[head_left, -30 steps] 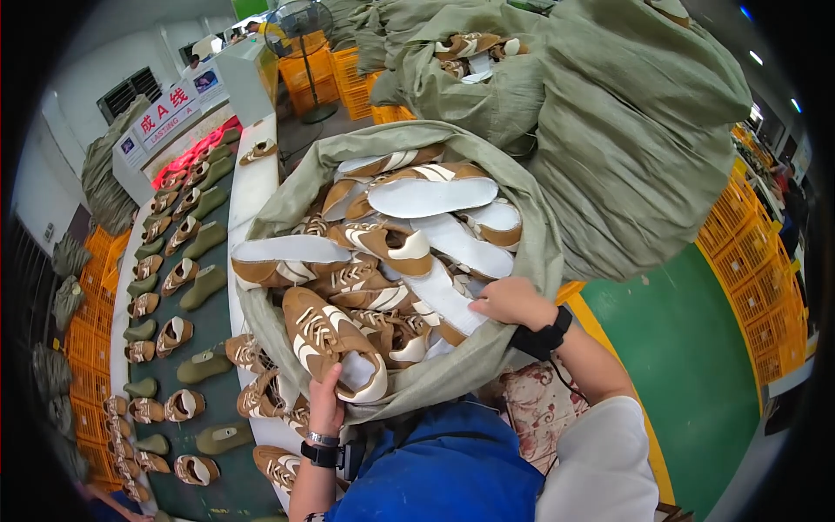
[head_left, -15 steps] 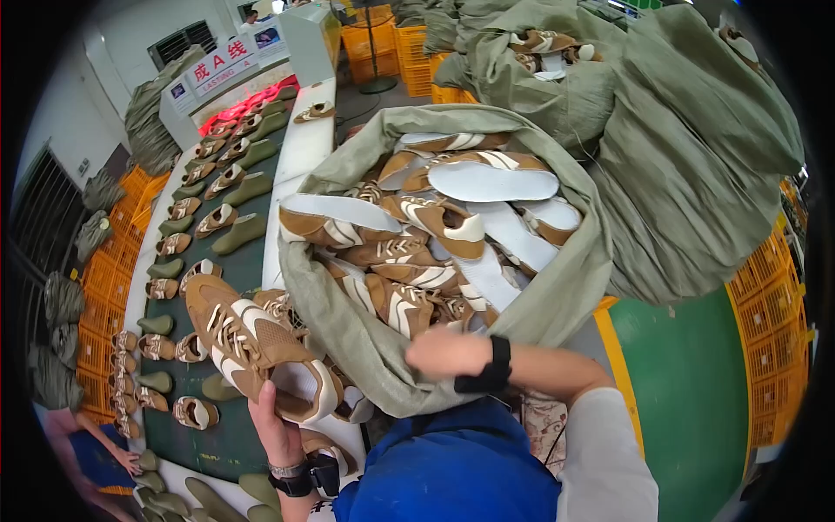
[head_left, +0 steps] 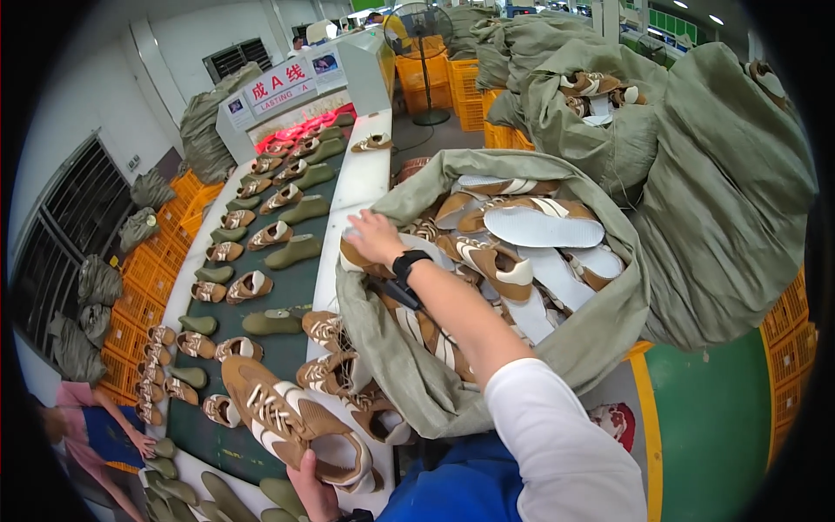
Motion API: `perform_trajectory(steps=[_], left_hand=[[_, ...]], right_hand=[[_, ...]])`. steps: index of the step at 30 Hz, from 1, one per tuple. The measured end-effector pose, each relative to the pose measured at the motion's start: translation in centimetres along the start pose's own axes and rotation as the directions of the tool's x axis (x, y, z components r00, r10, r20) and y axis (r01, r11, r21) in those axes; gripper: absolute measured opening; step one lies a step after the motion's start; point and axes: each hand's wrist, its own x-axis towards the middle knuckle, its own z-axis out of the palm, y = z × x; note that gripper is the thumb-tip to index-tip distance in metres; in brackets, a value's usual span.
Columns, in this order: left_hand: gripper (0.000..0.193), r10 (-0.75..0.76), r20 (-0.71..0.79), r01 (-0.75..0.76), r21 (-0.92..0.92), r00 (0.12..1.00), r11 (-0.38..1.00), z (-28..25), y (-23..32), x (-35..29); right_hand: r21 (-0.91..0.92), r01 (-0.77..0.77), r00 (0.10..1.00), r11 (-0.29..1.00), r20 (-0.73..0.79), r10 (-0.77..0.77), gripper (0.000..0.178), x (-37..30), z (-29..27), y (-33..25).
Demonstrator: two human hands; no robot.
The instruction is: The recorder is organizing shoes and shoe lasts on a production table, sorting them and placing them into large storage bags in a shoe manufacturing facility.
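In my left hand (head_left: 315, 491) is a brown sneaker (head_left: 283, 416) with cream stripes and laces, gripped at its heel end, toe pointing up and away. My right arm crosses over a large grey-green sack (head_left: 417, 383) filled with similar sneakers. At the sack's left rim, my right hand (head_left: 376, 237) has its fingers spread over a brown shoe (head_left: 358, 259), which it partly covers. Inside the sack, one sneaker (head_left: 544, 228) lies with its white sole up, and another (head_left: 496, 261) shows its opening.
Left of the sack runs a dark green conveyor (head_left: 278, 326) with rows of sneakers and green shoe lasts (head_left: 296, 250). More filled sacks (head_left: 722, 191) stand at the right. Orange crates (head_left: 148, 278) line the left side. A co-worker's hand (head_left: 143, 444) is near lasts at lower left.
My right hand has moved from the sack's near side to its left rim, over a shoe there. My left hand still holds its sneaker. The view has shifted.
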Motion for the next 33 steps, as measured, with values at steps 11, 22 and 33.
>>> perform_trajectory(steps=[11, 22, 33], left_hand=[[0.029, -0.072, -0.023, 0.076, 0.242, 0.997, 0.967, 1.7, 1.7, -0.3], [0.042, -0.089, 0.061, 0.084, 0.079, 0.994, 0.993, 2.6, 0.3, 1.7], [0.037, -0.149, 0.034, 0.140, 0.185, 0.988, 0.973, 3.8, 1.3, 2.0]], right_hand=[[0.108, 0.108, 0.357, 0.988, 0.924, -0.140, 0.037, -4.5, -5.3, -3.9], [-0.671, -0.425, 0.845, 0.608, -0.054, 0.532, 0.025, -6.0, -24.3, 19.4], [-0.197, -0.615, 0.691, 0.764, 0.331, 0.642, 0.043, -10.1, -34.2, 20.6]])
